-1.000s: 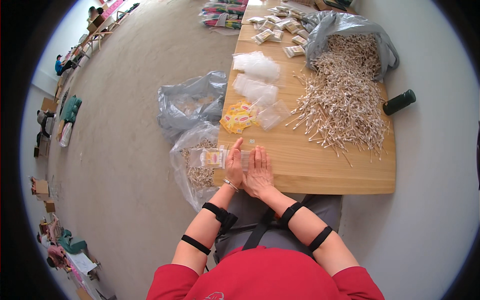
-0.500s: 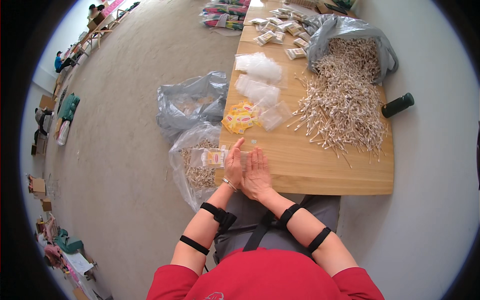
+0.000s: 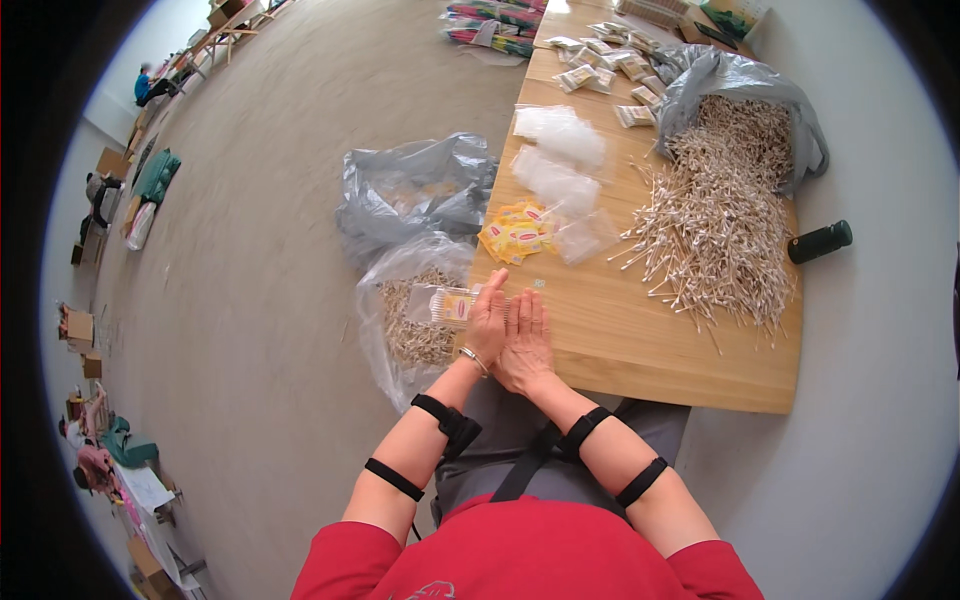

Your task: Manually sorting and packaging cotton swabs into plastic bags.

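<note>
Over the near left corner of the table, my two hands are together. A clear bag of cotton swabs (image 3: 453,306) with a yellow and red label pokes out to the left from under my left hand (image 3: 486,325). That hand is seen edge-on with fingers straight and covers the middle of the bundle; its grip is partly hidden. My right hand (image 3: 525,340) lies flat against its right side, fingers stretched out and side by side. Beyond the hands is a pile of yellow label cards (image 3: 517,235). Clear empty bags (image 3: 560,135) lie farther back.
A large heap of loose cotton swabs (image 3: 715,220) spills from a grey plastic bag (image 3: 810,125). Filled packets (image 3: 590,75) lie at the back. A dark green bottle (image 3: 820,242) is on the right. Left of the table stand a clear sack of swabs (image 3: 415,325) and a grey sack (image 3: 400,190).
The view has turned, so the table sits farther right in the picture. Both hands stay pressed together, with the bag of cotton swabs still protruding on the left.
</note>
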Demonstrator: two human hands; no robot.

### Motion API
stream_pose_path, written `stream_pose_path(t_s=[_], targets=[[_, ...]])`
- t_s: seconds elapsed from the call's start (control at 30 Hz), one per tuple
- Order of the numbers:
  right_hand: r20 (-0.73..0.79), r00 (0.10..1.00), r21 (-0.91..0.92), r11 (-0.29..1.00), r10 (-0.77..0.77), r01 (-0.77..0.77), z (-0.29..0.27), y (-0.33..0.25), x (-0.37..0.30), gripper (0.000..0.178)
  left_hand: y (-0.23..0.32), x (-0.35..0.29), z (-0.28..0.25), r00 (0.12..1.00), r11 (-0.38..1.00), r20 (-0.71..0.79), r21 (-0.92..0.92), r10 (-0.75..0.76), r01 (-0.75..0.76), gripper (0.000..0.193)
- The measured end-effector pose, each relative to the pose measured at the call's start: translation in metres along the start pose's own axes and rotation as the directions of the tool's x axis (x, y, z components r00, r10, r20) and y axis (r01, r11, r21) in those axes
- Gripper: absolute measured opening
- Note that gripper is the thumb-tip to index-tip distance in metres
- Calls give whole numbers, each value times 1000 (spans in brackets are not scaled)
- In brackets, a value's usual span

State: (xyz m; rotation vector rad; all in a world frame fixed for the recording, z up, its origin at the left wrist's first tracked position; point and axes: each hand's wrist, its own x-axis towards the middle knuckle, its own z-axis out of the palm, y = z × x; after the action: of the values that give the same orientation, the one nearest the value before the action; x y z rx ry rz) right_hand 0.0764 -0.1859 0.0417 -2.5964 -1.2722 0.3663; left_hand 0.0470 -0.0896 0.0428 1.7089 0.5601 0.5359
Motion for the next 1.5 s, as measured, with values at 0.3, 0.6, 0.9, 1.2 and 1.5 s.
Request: stream_pose_path(t_s=[0.3, 0.6, 0.9, 1.2, 1.5], targets=[[-103, 994, 61, 998, 26, -20, 2, 0, 0, 92, -20, 10, -60, 971, 720, -102, 688, 217, -88, 48], [-142, 990, 81, 997, -5, 17, 3, -14, 4, 94, -83, 22, -82, 982, 964, -52, 188, -181, 188, 49], [-94, 995, 88, 996, -18, 27, 8, -32, 13, 95, -76, 21, -81, 958, 857, 96, -429, -271, 285, 44], [-121, 993, 94, 996, 9, 2, 14, -42, 16, 96, -69, 20, -83, 964, 855, 91, -448, -249, 263, 43], [-107, 993, 108, 994, 47, -35, 13, -47, 18, 96, -66, 20, -80, 969, 870, 75, -428, -234, 243, 42]])
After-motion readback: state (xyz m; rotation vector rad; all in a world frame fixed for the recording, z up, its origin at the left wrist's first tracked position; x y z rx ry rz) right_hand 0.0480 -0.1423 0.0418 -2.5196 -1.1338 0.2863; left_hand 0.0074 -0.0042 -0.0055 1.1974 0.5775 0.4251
